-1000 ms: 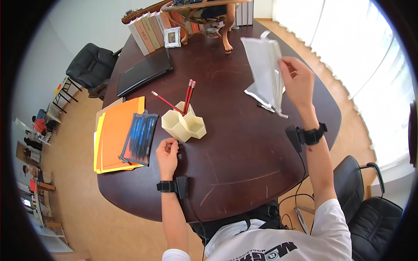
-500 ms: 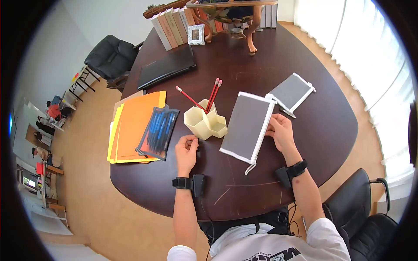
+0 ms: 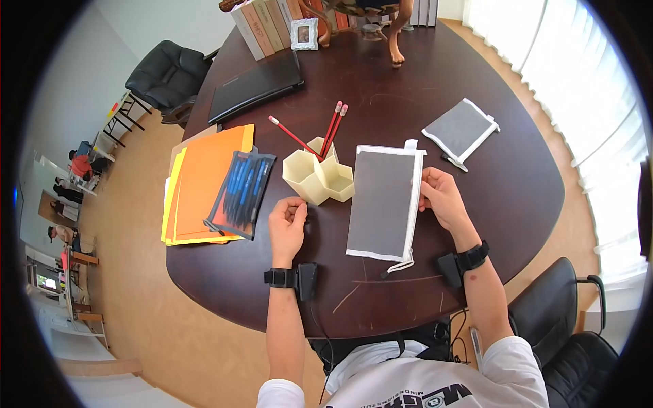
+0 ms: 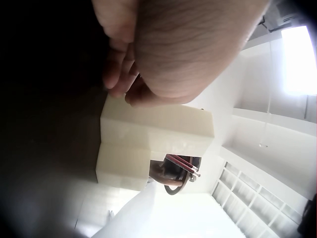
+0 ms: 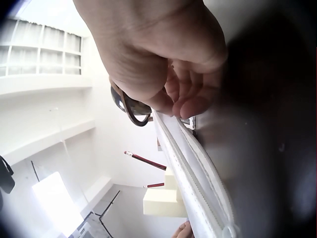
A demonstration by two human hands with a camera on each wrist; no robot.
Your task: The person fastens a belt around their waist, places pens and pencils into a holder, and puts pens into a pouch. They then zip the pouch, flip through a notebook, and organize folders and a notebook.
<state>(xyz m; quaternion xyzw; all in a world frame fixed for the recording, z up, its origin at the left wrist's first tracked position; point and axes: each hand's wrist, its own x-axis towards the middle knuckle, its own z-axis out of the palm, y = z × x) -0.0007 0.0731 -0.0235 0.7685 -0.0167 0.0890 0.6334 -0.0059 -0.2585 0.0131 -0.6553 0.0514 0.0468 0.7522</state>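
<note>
My right hand [image 3: 443,197] pinches the long zipper edge of a white-trimmed grey mesh zip pouch [image 3: 384,204], which lies flat in front of me. In the right wrist view the thumb and fingertips grip its edge, and two zipper strips [image 5: 185,173] stand slightly apart below them. My left hand [image 3: 288,224] rests with loosely curled fingers beside a cream hexagonal pencil holder [image 3: 306,180]. The left wrist view has those fingertips right at the holder's wall [image 4: 148,124]. Several red pencils [image 3: 332,129] stand in the holder, erasers up. The pouch's left side lies close to it.
A smaller mesh pouch [image 3: 461,132] lies at the right. On the left, a dark pouch of blue pens [image 3: 245,187] lies on orange and yellow folders [image 3: 204,190]. Behind are a black laptop [image 3: 258,88], a white photo frame [image 3: 304,34] and books [image 3: 262,27].
My right hand has brought the larger mesh pouch from the far right, held up, down to the table beside the pencil holder and turned it straighter. The left hand has stayed by the holder.
</note>
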